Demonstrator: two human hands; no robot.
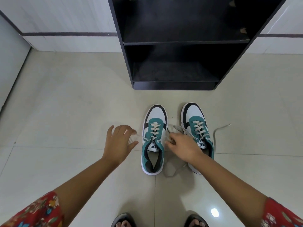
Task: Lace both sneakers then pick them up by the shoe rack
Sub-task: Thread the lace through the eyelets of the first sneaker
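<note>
Lace ends (139,136) seemingly pinched in both hands' fingers (133,132), left sneaker (153,141) between

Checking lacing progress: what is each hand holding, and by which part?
Left hand pinches the left sneaker's lace near its free left end; right hand grips that lace's right end, close to the top eyelet.

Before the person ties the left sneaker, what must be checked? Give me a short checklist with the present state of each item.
1. Left sneaker laced up to the top eyelets: ok.
2. Left hand holds its lace end: cannot tell, the fingers are spread and the lace is blurred.
3. Right hand grips the other lace end: ok.
4. Right sneaker tied: not ok, its lace trails loose on the floor.
5. Shoe rack shelves free: ok.
</note>
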